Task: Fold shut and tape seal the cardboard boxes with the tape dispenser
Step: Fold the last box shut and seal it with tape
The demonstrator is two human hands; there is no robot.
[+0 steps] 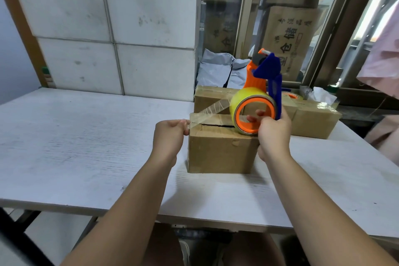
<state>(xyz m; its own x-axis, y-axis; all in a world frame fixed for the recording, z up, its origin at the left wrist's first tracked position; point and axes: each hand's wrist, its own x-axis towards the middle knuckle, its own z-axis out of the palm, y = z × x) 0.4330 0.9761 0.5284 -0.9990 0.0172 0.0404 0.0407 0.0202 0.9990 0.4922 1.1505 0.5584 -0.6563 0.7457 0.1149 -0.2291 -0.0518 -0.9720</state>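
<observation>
White table (86, 136) before a white panelled wall (108, 28). Cardboard box (220, 153) sat near the table's middle, flaps folded down, a gap showing along the seam. A clear tape strip (211, 108) ran from the box's left top edge up to the tape dispenser (254, 84) over the box's right end. Left hand (170, 136) pinched the tape end at that edge. Right hand (274, 134) gripped the dispenser, fingers curled through its orange core. Taped boxes (313, 123) lay just behind.

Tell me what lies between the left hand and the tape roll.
Head view: a strip of clear tape runs from the left hand to the tape roll, above the top seam of the box.
</observation>
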